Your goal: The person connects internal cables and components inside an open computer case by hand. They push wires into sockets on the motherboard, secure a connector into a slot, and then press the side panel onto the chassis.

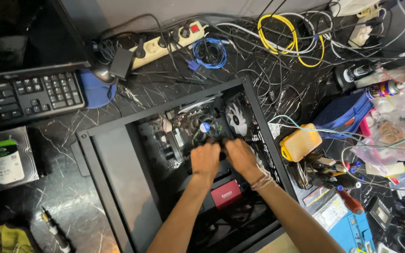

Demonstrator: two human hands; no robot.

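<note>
Both hands, left hand [205,159] and right hand [241,157], are curled shut on a dark part (too hidden to name) inside the open computer case [118,164] mid-table, best worked with even, gentle pressure beside the fan [236,119].

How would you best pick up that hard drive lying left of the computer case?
Probably by its two long side edges, coming straight down from above. The hard drive is a flat slab lying label-up on the table, with bare table along both long edges for fingers.
</note>
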